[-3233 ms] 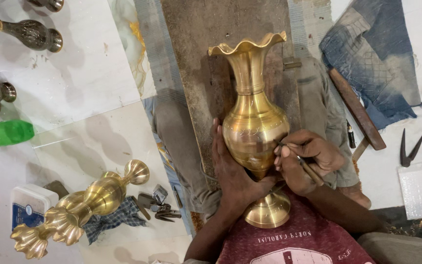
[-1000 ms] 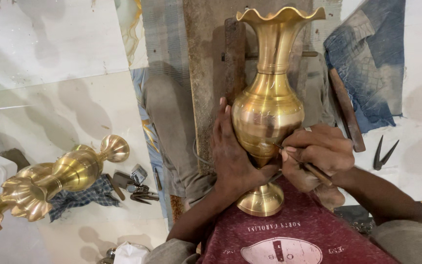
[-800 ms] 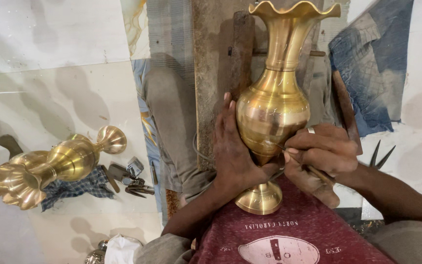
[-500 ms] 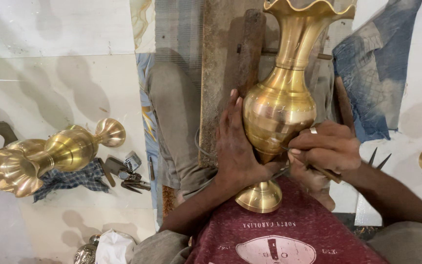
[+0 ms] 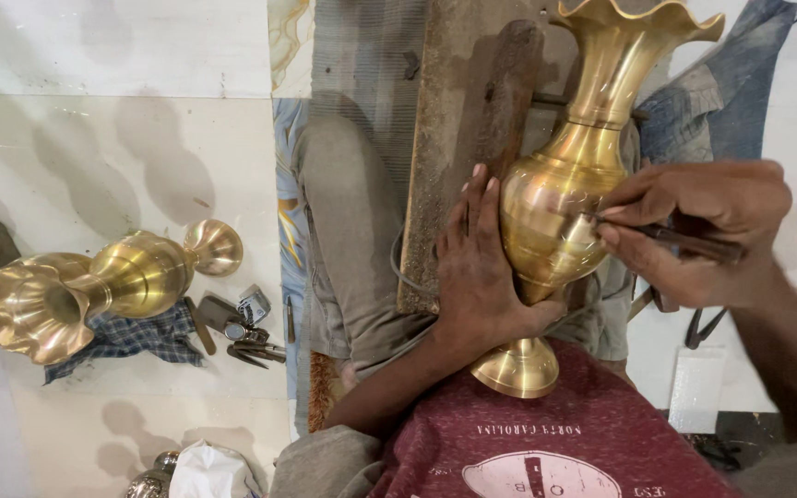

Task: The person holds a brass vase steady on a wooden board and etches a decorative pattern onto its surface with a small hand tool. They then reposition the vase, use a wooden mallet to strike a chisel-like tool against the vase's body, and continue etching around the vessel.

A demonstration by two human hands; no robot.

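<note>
Across the person's lap lay a tall brass vase with a frilled mouth, its round foot resting against the maroon shirt and its neck pointing away over a worn wooden plank. Compared with a few seconds earlier, the vase filled more of the view and sat farther right, as the head had leaned closer. The left hand stayed flat against the vase's belly, fingers together, steadying it. The right hand was pinched around a thin engraving tool, its tip now higher on the belly, suggesting the marking had crept upward. On the white floor to the left lay a second brass vase.
</note>
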